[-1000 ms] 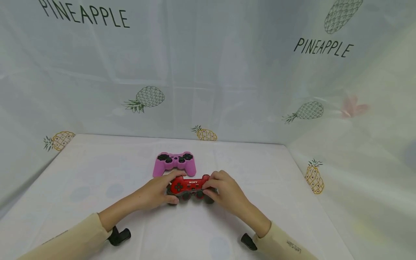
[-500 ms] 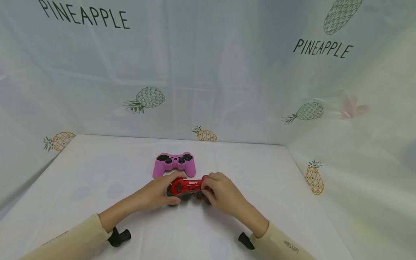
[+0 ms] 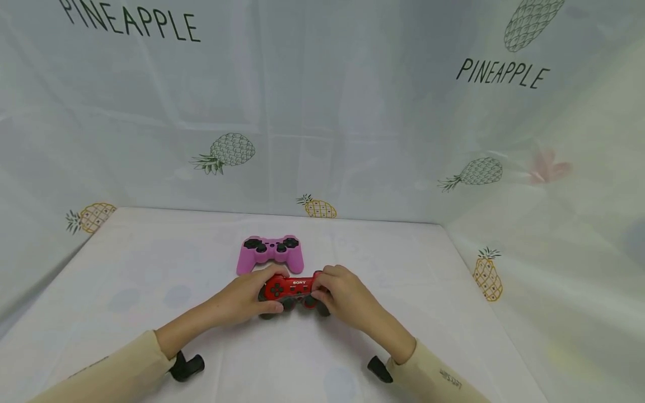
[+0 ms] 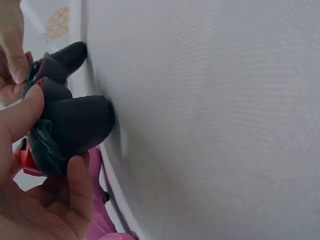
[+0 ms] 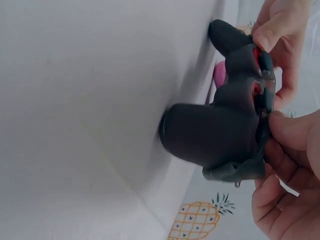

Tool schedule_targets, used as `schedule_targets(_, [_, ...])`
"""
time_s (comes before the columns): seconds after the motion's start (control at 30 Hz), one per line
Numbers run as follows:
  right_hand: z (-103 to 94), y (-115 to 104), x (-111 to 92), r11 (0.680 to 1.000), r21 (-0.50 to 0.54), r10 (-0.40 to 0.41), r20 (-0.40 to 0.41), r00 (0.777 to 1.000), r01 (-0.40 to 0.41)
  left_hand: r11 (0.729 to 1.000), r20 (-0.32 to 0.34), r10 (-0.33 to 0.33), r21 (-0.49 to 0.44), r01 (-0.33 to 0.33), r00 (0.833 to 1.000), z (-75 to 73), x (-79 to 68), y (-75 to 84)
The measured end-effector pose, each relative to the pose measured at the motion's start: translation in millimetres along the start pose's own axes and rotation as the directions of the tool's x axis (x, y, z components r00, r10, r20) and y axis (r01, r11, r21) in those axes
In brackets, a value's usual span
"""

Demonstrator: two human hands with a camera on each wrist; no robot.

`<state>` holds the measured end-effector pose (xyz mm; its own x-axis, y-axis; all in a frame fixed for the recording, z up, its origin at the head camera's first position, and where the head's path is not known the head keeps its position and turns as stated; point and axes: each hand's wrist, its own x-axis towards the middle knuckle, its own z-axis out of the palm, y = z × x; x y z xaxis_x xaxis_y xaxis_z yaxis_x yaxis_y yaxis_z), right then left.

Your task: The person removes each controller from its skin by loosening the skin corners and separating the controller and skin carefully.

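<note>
A red SONY game controller (image 3: pixel 289 286) has a dark, flexible cover (image 4: pixel 75 122) round its handles and lower side. Its red face, with the direction buttons, shows uncovered in the head view. My left hand (image 3: pixel 244 298) grips the controller's left end, thumb at the near side and fingers round the far edge. At the right end, my right hand (image 3: pixel 345 295) pinches the edge of the cover with thumb and curled fingers, hiding that part of the face. In the right wrist view a loose, folded flap of the cover (image 5: pixel 235 171) sticks out beside the fingers. The handle tips point down at the table.
Just beyond the red controller lies a pink game controller (image 3: pixel 270 252) with black buttons and sticks. The table (image 3: pixel 403 263) wears a white cloth, and a pineapple-printed curtain (image 3: pixel 353 112) hangs behind it. Black wrist mounts (image 3: pixel 186 366) protrude below both sleeves.
My right hand has shifted slightly left and inward along the controller's right end. My left hand keeps its grip, its thumb slightly further across. The pink controller stays put.
</note>
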<state>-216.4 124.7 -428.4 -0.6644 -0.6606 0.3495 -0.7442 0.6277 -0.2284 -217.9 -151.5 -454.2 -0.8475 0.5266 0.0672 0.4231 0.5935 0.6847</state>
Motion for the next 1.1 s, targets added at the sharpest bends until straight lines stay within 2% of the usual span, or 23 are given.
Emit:
schedule_targets(0.1, [2.7,0,1,1.000,0.020,0.016,0.014,1.000,-0.016,0.999,-0.005,0.005,0.035,-0.005,1.000,0.7,0.3,0.9])
schedule_targets(0.23, [4.9,3,1,0.984,0.144,0.100,0.059,0.993,-0.107,0.997,-0.015,0.004,0.074,-0.003,1.000,1.9,0.2,2.4])
schedule_targets(0.33, [4.0,7,1,0.963,0.224,0.127,0.102,0.987,-0.147,0.996,-0.021,-0.004,0.086,0.005,1.000,2.3,0.2,3.3])
schedule_targets(0.6, [-3.5,18,1,0.936,0.344,0.011,0.186,0.983,-0.075,0.994,-0.017,-0.051,0.100,0.053,0.999,1.4,1.6,4.8])
schedule_targets(0.83, [-4.5,21,-2,0.929,0.358,0.003,0.238,0.971,-0.091,0.993,-0.007,-0.073,0.097,0.073,0.997,-1.1,1.1,6.2])
schedule_targets(1.1, [-0.8,21,-4,0.945,0.314,0.016,0.245,0.969,-0.095,0.995,-0.005,-0.072,0.072,0.072,0.997,-5.0,-0.4,8.4])
